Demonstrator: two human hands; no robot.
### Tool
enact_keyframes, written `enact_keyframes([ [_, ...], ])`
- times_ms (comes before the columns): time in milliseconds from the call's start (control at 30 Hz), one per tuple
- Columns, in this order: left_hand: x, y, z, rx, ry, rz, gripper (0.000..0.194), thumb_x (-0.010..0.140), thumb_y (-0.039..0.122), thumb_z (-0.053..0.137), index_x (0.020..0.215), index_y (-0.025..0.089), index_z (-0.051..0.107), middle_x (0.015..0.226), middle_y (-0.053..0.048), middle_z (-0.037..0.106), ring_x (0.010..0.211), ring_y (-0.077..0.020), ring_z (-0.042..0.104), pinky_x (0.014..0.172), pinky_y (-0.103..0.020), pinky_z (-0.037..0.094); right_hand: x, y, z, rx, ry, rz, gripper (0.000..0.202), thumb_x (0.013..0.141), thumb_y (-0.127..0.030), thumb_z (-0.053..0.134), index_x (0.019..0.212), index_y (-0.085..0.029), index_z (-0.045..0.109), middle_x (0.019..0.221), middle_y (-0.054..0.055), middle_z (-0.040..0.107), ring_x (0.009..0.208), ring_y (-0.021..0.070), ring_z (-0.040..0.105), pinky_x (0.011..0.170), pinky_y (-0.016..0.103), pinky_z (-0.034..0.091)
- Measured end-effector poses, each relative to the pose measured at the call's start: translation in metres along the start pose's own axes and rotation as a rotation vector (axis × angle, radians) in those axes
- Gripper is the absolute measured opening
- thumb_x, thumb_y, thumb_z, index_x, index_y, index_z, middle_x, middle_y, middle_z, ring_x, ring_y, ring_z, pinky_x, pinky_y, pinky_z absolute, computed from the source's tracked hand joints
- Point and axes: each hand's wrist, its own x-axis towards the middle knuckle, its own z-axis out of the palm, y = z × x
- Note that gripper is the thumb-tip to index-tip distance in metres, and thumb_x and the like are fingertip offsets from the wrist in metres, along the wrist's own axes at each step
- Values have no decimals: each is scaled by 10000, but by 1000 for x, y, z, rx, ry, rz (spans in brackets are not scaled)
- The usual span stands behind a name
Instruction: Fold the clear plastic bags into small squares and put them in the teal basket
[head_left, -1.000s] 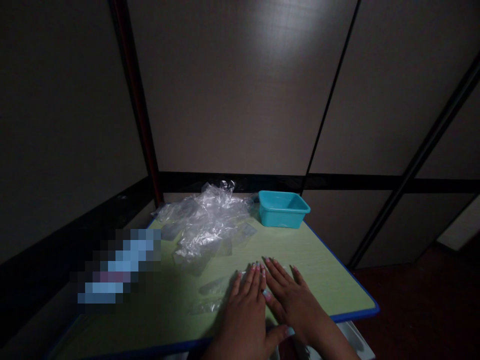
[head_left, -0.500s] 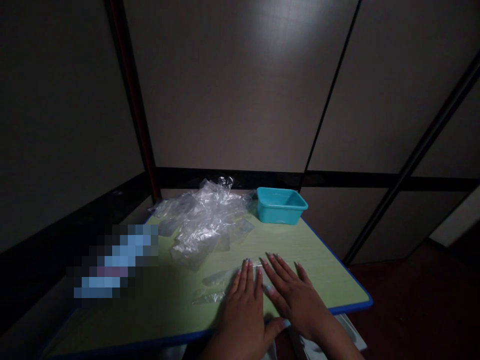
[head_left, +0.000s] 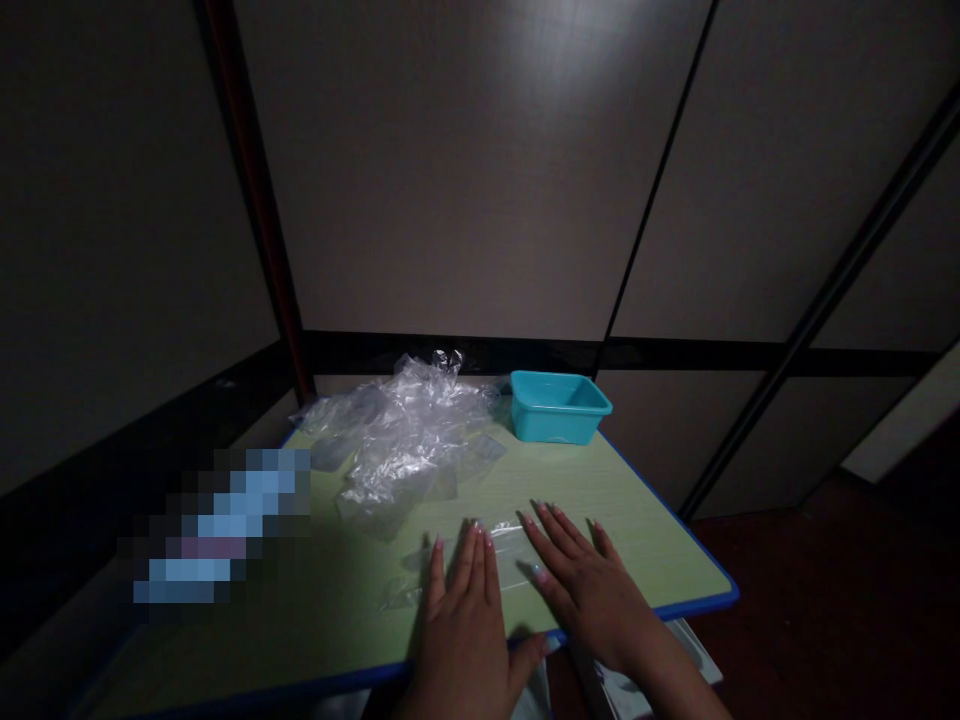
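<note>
A clear plastic bag (head_left: 516, 560) lies flat near the front edge of the table, partly hidden under both hands. My left hand (head_left: 469, 620) rests palm down on its left part, fingers stretched out and thumb pointing right. My right hand (head_left: 589, 580) presses flat at the bag's right end, fingers spread. Beyond the hands, a loose heap of crumpled clear plastic bags (head_left: 412, 430) covers the table's back left. A turquoise plastic basket (head_left: 559, 420) stands at the back right; its inside shows only in part.
The pale green table (head_left: 630, 520) has a blue rim and stands against dark panelled doors (head_left: 465, 200). A pixelated blue area (head_left: 232, 520) hides something at the left edge. White items (head_left: 694, 650) show below the front right of the table.
My left hand has slid left across the plastic bag, its fingers spreading more, and more of the bag shows between the hands. My right hand stays nearly in place.
</note>
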Motion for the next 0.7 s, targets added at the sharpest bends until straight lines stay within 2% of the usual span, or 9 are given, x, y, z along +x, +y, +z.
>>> enact_keyframes([
  [200,0,-2,2,-31,-39,4,949,796,730,370,1416,16,287,1480,-191,130,1396,-332,54,1112,-587,4,0,-20,-2,8,36,45,546,964,-495,229,1463,-299,128,1526,15,92,1404,256,92,1072,634,18],
  [300,2,-5,8,-55,-39,33,1021,709,771,455,1429,69,278,1488,-171,128,1397,-337,38,1110,-584,-21,3,-39,-2,119,23,-72,531,972,-499,195,1462,-306,128,1521,-21,146,1404,213,128,1100,580,-12],
  [400,4,-9,17,-59,10,64,1098,622,821,497,1437,119,275,1499,-152,113,1400,-335,23,1103,-577,-66,7,-49,0,144,16,-96,512,976,-504,173,1456,-327,163,1515,-40,175,1398,185,168,1113,544,-17],
  [533,5,-12,26,-20,24,50,1163,582,852,491,1416,59,316,1491,-193,103,1400,-338,17,1096,-550,-110,8,-44,2,125,8,-57,536,966,-526,186,1458,-317,154,1516,-27,158,1399,195,161,1108,560,9],
  [700,5,-11,25,-27,-26,6,1230,570,829,525,1428,3,220,1489,-201,63,1398,-331,4,1118,-514,-58,0,-22,-1,68,-14,45,543,961,-490,231,1461,-292,154,1517,-11,139,1400,208,139,1100,577,74],
])
